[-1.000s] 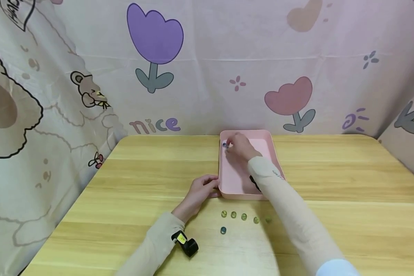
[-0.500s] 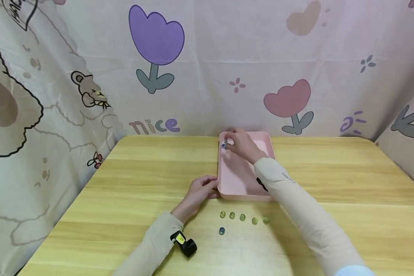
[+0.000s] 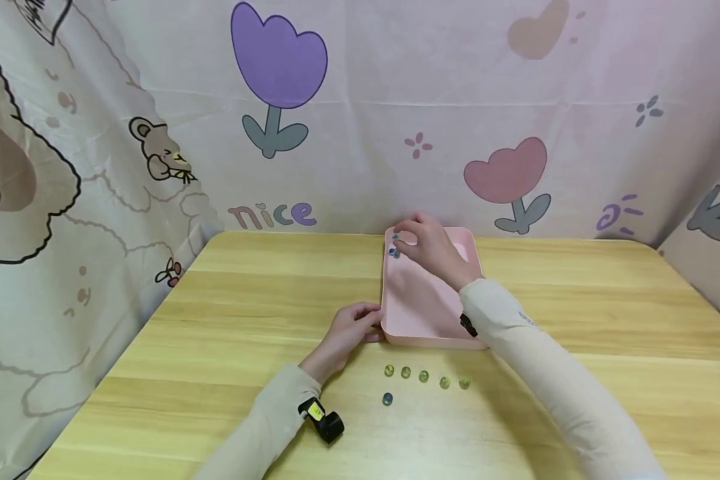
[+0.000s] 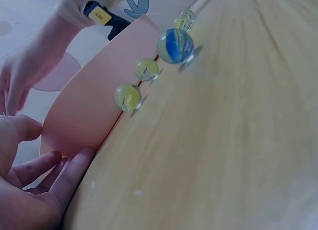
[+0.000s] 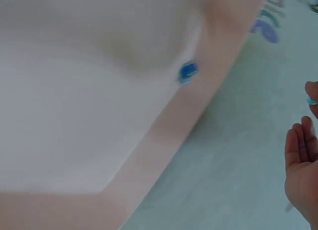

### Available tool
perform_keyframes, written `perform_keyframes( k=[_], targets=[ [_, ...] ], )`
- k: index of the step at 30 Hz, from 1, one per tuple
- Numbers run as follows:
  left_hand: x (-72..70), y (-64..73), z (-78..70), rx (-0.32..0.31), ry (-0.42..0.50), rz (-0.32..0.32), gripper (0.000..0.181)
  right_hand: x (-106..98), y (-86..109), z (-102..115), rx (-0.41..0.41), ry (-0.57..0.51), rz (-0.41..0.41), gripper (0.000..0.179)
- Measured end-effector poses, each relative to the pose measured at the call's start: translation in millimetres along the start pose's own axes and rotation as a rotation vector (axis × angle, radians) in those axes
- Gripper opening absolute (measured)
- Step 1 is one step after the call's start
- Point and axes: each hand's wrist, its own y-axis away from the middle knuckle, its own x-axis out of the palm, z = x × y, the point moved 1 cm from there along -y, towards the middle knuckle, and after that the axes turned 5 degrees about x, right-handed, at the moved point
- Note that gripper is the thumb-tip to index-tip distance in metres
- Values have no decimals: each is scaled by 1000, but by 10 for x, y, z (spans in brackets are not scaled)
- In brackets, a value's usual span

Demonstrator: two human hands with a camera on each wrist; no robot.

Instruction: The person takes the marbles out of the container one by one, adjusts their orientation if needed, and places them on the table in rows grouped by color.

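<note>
My right hand (image 3: 435, 250) is over the far left part of a shallow pink tray (image 3: 420, 327). A small light-blue marble (image 3: 395, 237) is between its thumb and fingertips; the right wrist view catches only the edge of it. Close by, dark blue marbles (image 3: 393, 252) lie in the tray along its left wall; one blue marble (image 5: 188, 71) shows blurred in the right wrist view. My left hand (image 3: 349, 328) touches the tray's near left corner. In the left wrist view its thumb meets the rim and its fairly straight fingers (image 4: 74, 173) rest against the outer wall.
In front of the tray, a row of several yellow-green marbles (image 3: 424, 377) lies on the wooden table (image 3: 264, 287). One blue marble (image 3: 387, 399) sits nearer. A printed cloth (image 3: 360, 133) hangs right behind the table's back edge. A black wrist camera (image 3: 327, 423) sticks out from the left sleeve.
My right hand has shifted toward the tray's far edge with the light-blue marble, leaving the dark blue ones beside the left wall more visible. The left hand stays at the tray corner.
</note>
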Motion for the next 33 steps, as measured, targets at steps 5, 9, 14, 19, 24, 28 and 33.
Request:
perform_keyframes(
  k=[5,9,14,19,24,28,33],
  targets=[
    [8,-8,-33,-5,-3,-3,29,-135,36,137,42,-87,-67,14],
    [15,-11,-44,5,-2,0,30,-225,42,189,76,-137,-87,14],
    [13,1,-21,-13,0,-1,30,-324,38,218,152,-133,-32,15],
    [27,4,-8,3,20,-17,30,-401,32,244,142,-98,-53,15],
    [66,21,-11,13,41,-45,31,-443,79,257,81,-134,-79,13],
    [97,40,-22,14,44,-43,32,-469,135,263,94,-151,-73,11],
    [111,46,-20,12,37,-44,31,-532,216,313,148,-136,-39,11]
  ],
)
